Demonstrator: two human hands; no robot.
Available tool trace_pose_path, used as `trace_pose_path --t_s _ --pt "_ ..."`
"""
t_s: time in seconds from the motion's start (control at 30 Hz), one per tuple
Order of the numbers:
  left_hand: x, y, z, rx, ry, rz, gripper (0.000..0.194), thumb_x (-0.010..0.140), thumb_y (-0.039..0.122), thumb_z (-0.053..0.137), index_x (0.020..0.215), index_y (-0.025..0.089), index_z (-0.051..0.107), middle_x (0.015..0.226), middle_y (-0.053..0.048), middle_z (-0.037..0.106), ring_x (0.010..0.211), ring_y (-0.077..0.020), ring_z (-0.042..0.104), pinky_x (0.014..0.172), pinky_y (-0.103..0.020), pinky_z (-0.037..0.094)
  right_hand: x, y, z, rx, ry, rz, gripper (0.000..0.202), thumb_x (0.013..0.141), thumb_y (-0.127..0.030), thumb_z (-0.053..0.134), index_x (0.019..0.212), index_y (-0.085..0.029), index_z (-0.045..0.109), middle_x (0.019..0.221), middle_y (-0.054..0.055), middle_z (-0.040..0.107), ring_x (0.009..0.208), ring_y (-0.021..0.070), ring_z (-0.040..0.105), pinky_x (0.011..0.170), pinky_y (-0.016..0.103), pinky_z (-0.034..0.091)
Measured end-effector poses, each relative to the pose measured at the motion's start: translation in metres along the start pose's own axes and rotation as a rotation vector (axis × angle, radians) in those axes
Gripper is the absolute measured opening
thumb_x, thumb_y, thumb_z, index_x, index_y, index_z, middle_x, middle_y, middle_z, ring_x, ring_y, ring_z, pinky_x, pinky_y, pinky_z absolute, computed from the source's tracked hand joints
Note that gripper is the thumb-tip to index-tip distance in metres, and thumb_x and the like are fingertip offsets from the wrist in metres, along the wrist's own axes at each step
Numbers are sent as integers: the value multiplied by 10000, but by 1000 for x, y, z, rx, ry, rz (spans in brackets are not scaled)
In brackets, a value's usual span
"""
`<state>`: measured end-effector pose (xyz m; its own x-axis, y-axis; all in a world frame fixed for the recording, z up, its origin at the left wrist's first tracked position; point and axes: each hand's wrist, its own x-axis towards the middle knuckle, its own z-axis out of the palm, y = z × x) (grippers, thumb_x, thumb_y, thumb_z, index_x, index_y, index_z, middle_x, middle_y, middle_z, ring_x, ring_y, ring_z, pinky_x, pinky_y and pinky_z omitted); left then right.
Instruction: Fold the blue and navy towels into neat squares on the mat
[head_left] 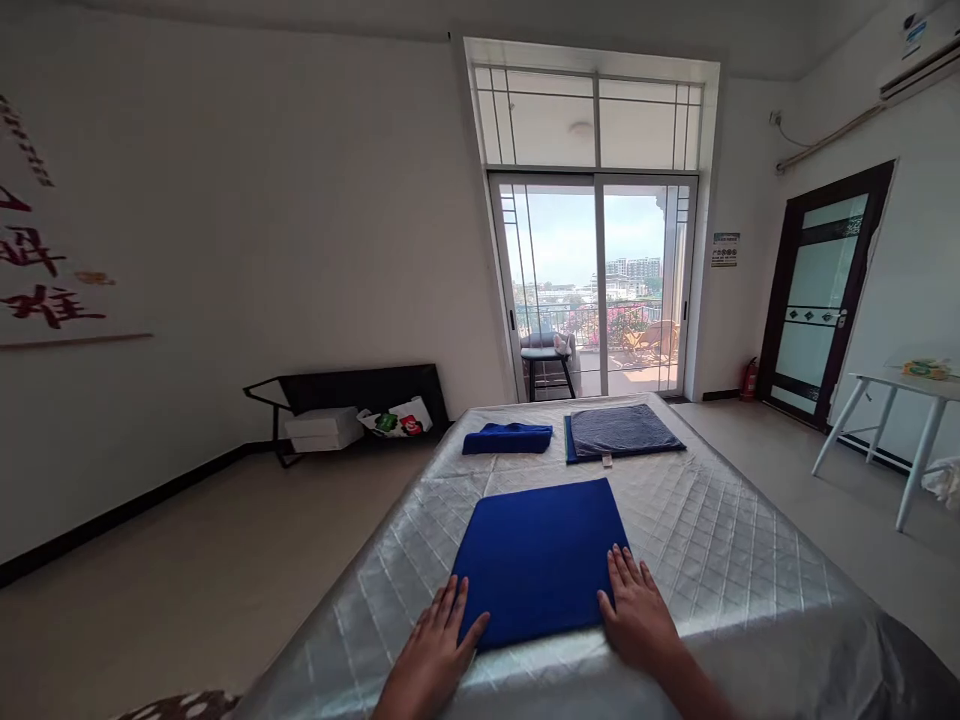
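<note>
A smooth blue cloth (541,565), folded into a flat rectangle, lies on the silver quilted bed cover (712,520) in front of me. At its near left corner rests my left hand (435,645), fingers stretched out and thumb on the cloth's edge. My right hand (637,610) lies flat along the right edge, fingers extended and fingertips touching the cloth. Neither hand grips anything. Beyond the cloth, a small folded blue cloth (508,439) sits on the left. To its right is a stack of folded cloth, with a greyish-blue piece (626,430) on top.
A black bench (360,390) with a white box (322,430) and a printed bag (401,418) stands by the left wall. Behind the bed are sliding glass doors (600,290). On the right are a white table (911,385), a fire extinguisher (748,380) and a dark-framed door (821,300).
</note>
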<state>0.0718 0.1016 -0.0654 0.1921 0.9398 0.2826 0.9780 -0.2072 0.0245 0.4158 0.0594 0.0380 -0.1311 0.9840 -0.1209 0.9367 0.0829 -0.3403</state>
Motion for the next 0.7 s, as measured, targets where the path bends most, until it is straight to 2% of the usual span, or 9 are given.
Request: trace_pose_path --t_s 0.07,0.27,0.4,0.53,0.7 --pt "-3 5 2 -41 1 -26 692 948 623 312 1493 226 466 1556 -103 451 1467 -292 363 1158 -489 364 0 -1 -2 -25 4 -1 691 988 -406 212 1591 -70 166 1659 76 138 1542 199 66 1247 408 65" --pt "0 31 -5 -110 21 -216 803 943 619 288 1511 62 399 1590 -158 362 1465 -294 364 1191 -477 340 2 -6 -7 -95 -51 55 699 981 -420 217 1589 -76 189 1663 68 117 1541 196 93 1246 390 78" --pt "0 38 -6 -135 61 -214 758 940 595 324 1487 86 450 1563 -146 415 1452 -294 387 1189 -484 347 3 -3 -4 -107 -50 50 689 994 -432 178 1591 -88 194 1664 62 132 1542 194 78 1245 398 81" --pt "1 42 -9 -132 74 -246 731 938 575 336 1464 90 489 1548 -142 440 1447 -309 393 1186 -501 353 6 1 0 -116 -32 74 712 991 -487 221 1590 -100 208 1658 69 161 1541 208 103 1247 407 66" --pt "3 45 -21 -128 -6 -251 753 932 575 322 1451 58 498 1541 -160 448 1448 -319 389 1210 -489 321 32 -9 -17 -120 -6 71 700 999 -476 215 1594 -107 190 1659 62 148 1539 192 110 1243 396 75"
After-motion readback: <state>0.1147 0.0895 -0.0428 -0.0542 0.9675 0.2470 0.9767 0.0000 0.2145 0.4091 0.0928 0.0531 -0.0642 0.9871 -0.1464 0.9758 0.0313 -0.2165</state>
